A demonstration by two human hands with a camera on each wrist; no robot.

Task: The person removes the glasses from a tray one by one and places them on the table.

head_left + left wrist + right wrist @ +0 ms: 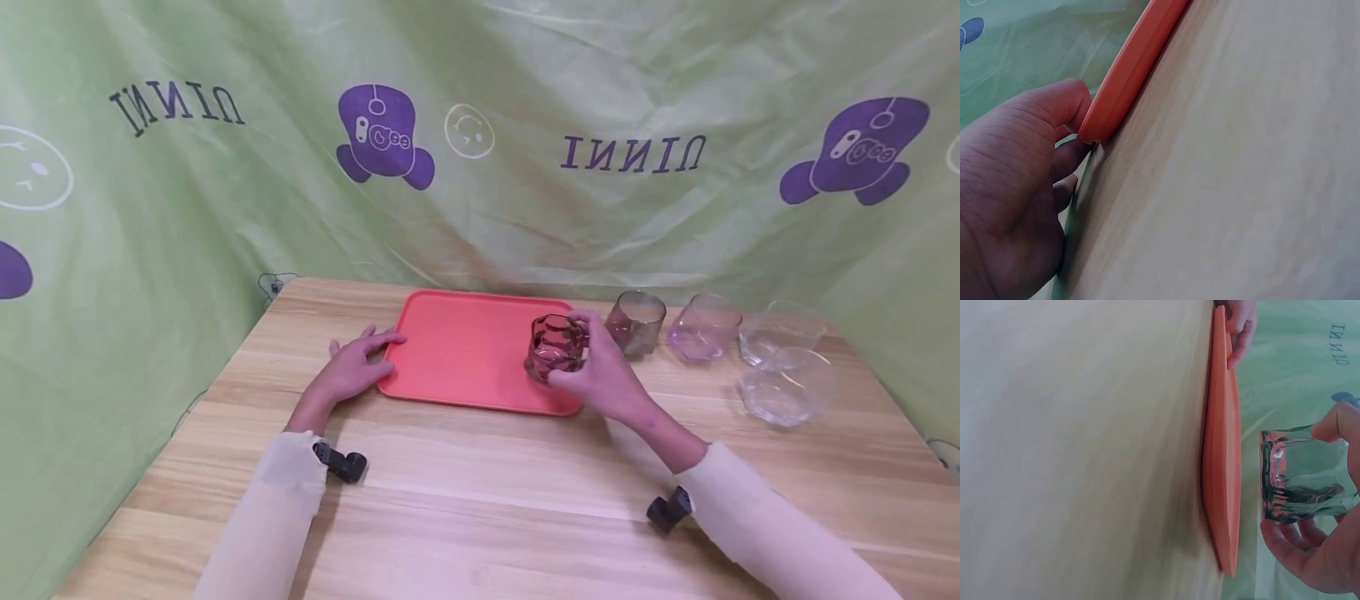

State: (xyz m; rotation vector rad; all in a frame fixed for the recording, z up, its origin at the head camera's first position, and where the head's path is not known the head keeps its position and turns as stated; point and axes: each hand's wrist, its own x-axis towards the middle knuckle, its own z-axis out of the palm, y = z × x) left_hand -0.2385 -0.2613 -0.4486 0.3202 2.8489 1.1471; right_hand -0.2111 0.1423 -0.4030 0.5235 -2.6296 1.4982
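Note:
My right hand grips a dark-tinted drinking glass, thumb and fingers on opposite sides, over the right part of a red tray. In the right wrist view, a gap separates the glass from the tray. My left hand rests at the tray's left edge, its thumb and index finger touching the rim. In the left wrist view, the left hand meets the tray's corner; some fingertips are hidden there.
Right of the tray stand a grey-tinted glass, a pinkish glass and two clear glasses, one behind and one in front. The wooden table backs onto a green printed curtain.

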